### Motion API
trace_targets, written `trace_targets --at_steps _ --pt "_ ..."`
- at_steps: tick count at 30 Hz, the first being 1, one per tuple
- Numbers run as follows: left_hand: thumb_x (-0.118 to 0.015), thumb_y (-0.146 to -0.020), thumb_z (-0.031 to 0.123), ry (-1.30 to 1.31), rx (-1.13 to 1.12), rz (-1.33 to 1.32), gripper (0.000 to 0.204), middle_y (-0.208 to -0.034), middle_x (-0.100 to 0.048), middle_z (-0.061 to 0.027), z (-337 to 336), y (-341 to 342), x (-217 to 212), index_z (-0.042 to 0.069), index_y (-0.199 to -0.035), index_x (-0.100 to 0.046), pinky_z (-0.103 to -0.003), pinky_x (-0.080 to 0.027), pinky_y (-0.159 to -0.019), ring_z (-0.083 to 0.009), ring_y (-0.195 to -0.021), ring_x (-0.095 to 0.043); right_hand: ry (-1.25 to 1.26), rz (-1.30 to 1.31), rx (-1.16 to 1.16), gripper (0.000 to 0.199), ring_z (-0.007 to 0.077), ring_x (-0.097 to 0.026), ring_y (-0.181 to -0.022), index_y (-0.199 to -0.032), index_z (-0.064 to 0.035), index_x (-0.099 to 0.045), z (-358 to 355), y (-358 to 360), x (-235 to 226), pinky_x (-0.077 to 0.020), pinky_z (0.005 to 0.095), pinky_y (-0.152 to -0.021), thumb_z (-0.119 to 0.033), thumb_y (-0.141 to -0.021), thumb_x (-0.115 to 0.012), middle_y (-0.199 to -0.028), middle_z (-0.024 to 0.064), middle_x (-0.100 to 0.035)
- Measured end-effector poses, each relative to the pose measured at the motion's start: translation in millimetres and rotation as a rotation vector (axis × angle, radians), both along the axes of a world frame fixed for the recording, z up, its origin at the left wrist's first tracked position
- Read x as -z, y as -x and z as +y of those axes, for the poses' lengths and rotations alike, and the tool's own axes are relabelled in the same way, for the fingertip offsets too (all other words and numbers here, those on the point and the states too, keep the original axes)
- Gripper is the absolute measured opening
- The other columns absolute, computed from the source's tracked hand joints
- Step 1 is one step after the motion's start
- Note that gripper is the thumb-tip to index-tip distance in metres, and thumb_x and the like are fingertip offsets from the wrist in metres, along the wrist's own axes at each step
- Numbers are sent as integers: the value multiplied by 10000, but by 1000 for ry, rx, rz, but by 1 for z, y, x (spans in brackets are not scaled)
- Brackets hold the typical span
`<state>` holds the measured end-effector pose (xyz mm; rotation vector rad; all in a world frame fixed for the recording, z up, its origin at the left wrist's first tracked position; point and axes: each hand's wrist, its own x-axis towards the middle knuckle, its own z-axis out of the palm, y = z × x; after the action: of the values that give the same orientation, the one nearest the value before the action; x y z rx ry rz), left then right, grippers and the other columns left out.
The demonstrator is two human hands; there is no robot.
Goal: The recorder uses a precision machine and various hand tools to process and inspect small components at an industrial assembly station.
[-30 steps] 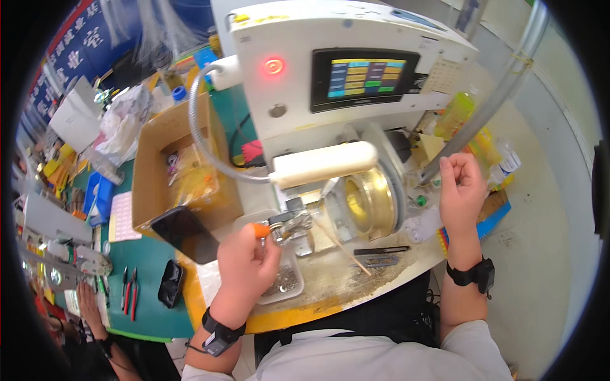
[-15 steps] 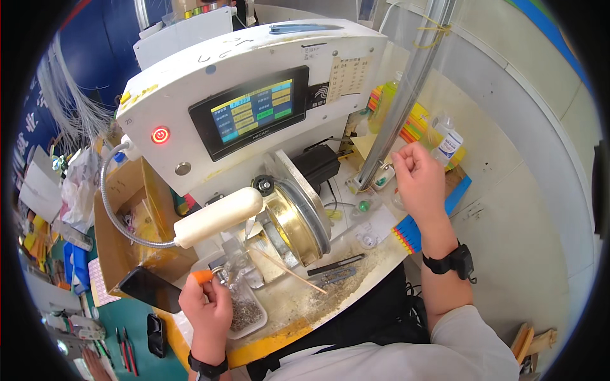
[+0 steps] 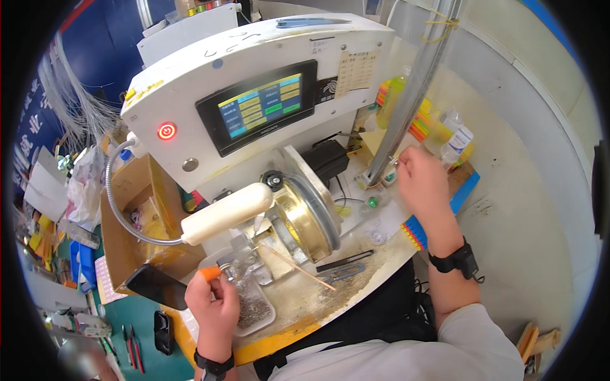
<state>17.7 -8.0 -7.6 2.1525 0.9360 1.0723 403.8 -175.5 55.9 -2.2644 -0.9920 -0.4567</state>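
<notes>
My left hand [image 3: 215, 310], an orange cover [image 3: 210, 273] on one finger, is closed with its fingertips pinching a small silvery metal ring [image 3: 225, 267]. This ring is held above a white tray [image 3: 270, 315] of many small metallic pieces. My right hand [image 3: 422, 181] is closed in a pinch beside the foot of an upright metal column [image 3: 413, 82]. A tiny shiny bit shows at those fingertips, too small to name. Between the hands stands a white machine with a brass-coloured wheel [image 3: 300, 219] and a cream cylindrical handle [image 3: 227, 214] on a flexible metal hose.
The machine's touch screen [image 3: 264, 108] is lit. A thin wooden stick [image 3: 298, 270], black tweezers [image 3: 344, 261] and a phone [image 3: 164, 287] lie near the front. Bottles [image 3: 456, 146] stand at right, a cardboard box [image 3: 121, 235] at left. Part of a person shows at lower left.
The whole view has shifted slightly. My right hand has come a little down and left beside the column. My left hand keeps its pinch over the tray.
</notes>
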Motion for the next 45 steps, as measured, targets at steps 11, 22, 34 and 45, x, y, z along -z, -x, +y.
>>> trace_targets --at_steps 11,22,34,45 --pt "-726 -747 5 -264 -46 90 183 -624 -569 -40 10 -1 -13 97 -905 -715 -376 -395 -615 -264 -569 -529 32 88 16 88 440 -693 -766 -926 -11 -663 -2 0 -5 -527 497 -675 -90 -943 -696 -800 229 -694" --pt "-738 -756 6 -310 -52 127 213 -676 -562 -21 6 -6 -16 80 -953 -706 -390 -396 -698 -238 -610 -534 -108 133 176 107 300 -623 -586 -920 -37 -654 0 32 -17 -456 409 -575 -104 -1003 -647 -658 124 -619" --pt "-553 -1016 296 54 345 192 449 -1448 -543 -193 20 -38 -79 -43 -1288 -667 -428 -308 -1218 -314 -1412 -465 -271 -153 -1565 226 105 -415 -565 -1044 -73 -727 -14 160 42 -290 288 -473 -110 -821 -729 -696 -47 -370" --pt "-586 -987 269 879 608 19 352 -1299 -701 -78 55 -58 -65 -25 -1080 -755 -304 -440 -1045 -144 -1139 -621 -309 -21 -1409 209 97 -391 -521 -1001 -75 -733 -32 155 73 -247 283 -467 -55 -802 -793 -671 -56 -355"
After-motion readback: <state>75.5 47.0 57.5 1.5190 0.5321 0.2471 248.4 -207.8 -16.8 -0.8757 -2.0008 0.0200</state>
